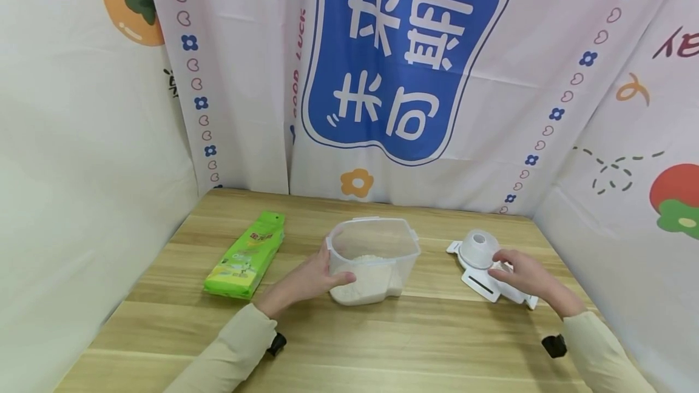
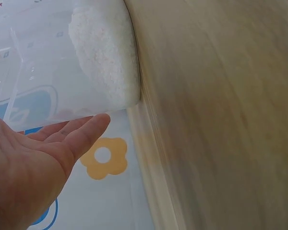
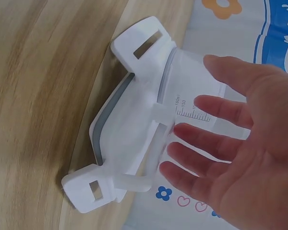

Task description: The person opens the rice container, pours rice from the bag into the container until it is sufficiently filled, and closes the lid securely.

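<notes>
A clear plastic container [image 1: 377,259] stands on the table, with white grains [image 2: 103,52] in its lower part. My left hand [image 1: 311,272] is at its left end, thumb along the front face and fingers toward the back. In the left wrist view those fingers [image 2: 86,134] are extended beside the container wall. To the right lies a white lid [image 3: 129,129] with slotted tabs and a grey seal strip. A translucent measuring cup [image 1: 479,250] with a printed scale rests upside down on it. My right hand [image 1: 521,272] hovers at the cup and lid, fingers loosely bent and apart, holding nothing.
A green packet [image 1: 248,256] with a printed label lies left of the container on the wooden table [image 1: 349,350]. Printed cloth [image 1: 246,77] hangs along the table's back and both sides. Dark wrist cameras [image 1: 554,345] are worn on both forearms.
</notes>
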`<state>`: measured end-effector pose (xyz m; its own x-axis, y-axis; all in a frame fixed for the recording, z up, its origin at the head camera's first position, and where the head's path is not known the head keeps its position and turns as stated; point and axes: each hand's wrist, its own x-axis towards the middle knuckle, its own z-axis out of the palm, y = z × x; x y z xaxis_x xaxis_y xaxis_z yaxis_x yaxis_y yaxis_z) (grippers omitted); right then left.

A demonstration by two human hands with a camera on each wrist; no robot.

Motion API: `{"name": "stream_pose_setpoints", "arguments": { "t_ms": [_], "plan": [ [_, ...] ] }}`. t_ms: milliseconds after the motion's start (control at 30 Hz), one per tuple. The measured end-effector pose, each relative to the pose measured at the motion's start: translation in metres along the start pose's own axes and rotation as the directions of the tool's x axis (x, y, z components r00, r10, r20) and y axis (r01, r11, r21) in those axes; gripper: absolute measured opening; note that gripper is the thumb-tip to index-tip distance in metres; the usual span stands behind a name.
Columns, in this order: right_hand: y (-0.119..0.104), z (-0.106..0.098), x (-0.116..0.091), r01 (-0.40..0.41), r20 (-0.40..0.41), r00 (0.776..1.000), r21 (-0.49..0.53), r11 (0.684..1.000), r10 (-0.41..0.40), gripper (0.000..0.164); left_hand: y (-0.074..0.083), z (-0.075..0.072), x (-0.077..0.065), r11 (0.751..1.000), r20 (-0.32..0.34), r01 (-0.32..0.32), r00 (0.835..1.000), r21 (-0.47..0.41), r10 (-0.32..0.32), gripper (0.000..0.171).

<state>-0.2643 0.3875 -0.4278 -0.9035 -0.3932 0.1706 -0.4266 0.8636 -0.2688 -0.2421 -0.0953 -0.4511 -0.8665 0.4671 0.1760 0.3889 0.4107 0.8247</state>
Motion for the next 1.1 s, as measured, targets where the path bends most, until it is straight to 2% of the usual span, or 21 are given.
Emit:
{"name": "stream_pose_setpoints", "arguments": {
  "t_ms": [267, 433, 800, 1100],
  "plan": [
    [0.007, 0.002, 0.001, -0.009, 0.025, 1.0, -0.014, 1.0, 0.01, 0.029, 0.0, -0.001, -0.001, 1.0, 0.008, 0.01, 1.0, 0.006, -0.01, 0.102],
    [0.009, 0.004, 0.0, -0.006, 0.0, 1.0, -0.001, 1.0, 0.006, 0.028, -0.003, 0.0, 0.0, 1.0, -0.006, -0.004, 1.0, 0.02, 0.004, 0.101],
    [0.016, 0.01, 0.001, -0.068, 0.012, 0.998, -0.039, 0.997, 0.069, 0.023, -0.001, 0.0, -0.002, 0.999, -0.01, 0.015, 1.0, 0.034, -0.015, 0.098],
    [0.019, 0.013, 0.004, -0.111, 0.052, 0.992, -0.044, 0.993, 0.113, 0.022, -0.002, 0.001, -0.003, 0.999, -0.002, 0.031, 1.0, 0.043, -0.031, 0.098]
  ]
}}
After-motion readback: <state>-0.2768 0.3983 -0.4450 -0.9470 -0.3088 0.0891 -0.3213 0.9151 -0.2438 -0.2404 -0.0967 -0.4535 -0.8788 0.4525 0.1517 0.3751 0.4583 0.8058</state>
